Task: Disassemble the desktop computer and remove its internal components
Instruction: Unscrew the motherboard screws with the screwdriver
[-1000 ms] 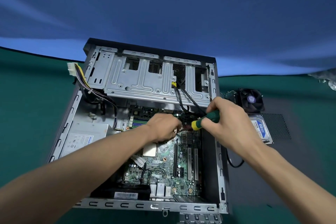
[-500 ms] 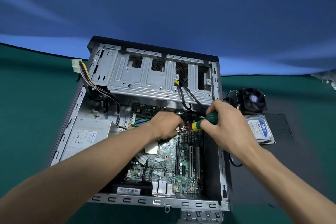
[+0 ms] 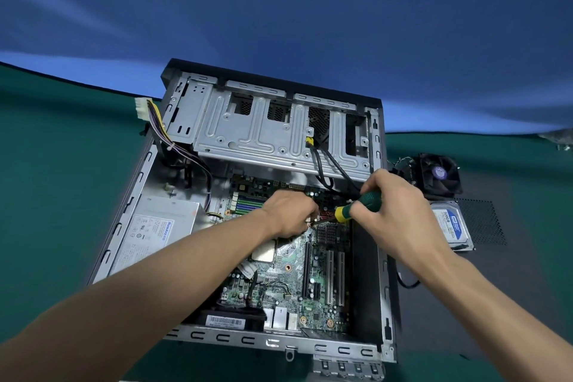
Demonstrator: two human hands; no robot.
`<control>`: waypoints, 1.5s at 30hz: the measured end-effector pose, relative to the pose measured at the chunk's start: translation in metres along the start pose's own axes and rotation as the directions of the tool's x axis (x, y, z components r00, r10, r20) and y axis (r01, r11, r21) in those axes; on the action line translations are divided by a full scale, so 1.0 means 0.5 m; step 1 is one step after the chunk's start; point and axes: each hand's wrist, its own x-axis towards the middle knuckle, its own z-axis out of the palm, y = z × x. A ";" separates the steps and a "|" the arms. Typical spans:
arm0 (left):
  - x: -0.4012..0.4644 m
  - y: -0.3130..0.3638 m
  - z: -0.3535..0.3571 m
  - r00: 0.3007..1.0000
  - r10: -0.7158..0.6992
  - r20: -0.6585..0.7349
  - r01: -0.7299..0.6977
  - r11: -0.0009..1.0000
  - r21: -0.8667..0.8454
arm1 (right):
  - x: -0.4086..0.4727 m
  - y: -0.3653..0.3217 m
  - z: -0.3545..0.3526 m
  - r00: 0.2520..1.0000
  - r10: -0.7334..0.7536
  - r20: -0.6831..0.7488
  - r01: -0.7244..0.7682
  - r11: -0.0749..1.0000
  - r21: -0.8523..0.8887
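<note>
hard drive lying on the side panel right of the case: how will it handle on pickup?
The hard drive looks like a flat, rigid metal slab, so probably stiff and dense for its size. It lies flat beside the cooler fan, so unlikely to roll or tip. Its smooth labelled top may be slippery; gripping the edges seems safer, and drops likely harm it.

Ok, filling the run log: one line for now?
right hand grips screwdriver | left hand at tip | motherboard in case
</note>
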 end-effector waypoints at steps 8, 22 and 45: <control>-0.001 0.005 -0.003 1.000 -0.012 0.000 0.012 0.999 0.039 | 0.009 -0.052 -0.003 1.000 -0.031 0.004 0.030 0.911 -0.411; 0.001 0.008 0.002 0.999 -0.032 0.020 0.030 0.997 0.074 | 0.019 -0.061 -0.014 0.989 0.001 0.148 0.031 0.977 -0.211; 0.000 0.006 0.009 0.999 -0.046 -0.016 0.047 0.996 0.076 | 0.039 -0.076 0.004 0.998 -0.030 0.063 0.036 0.995 -0.097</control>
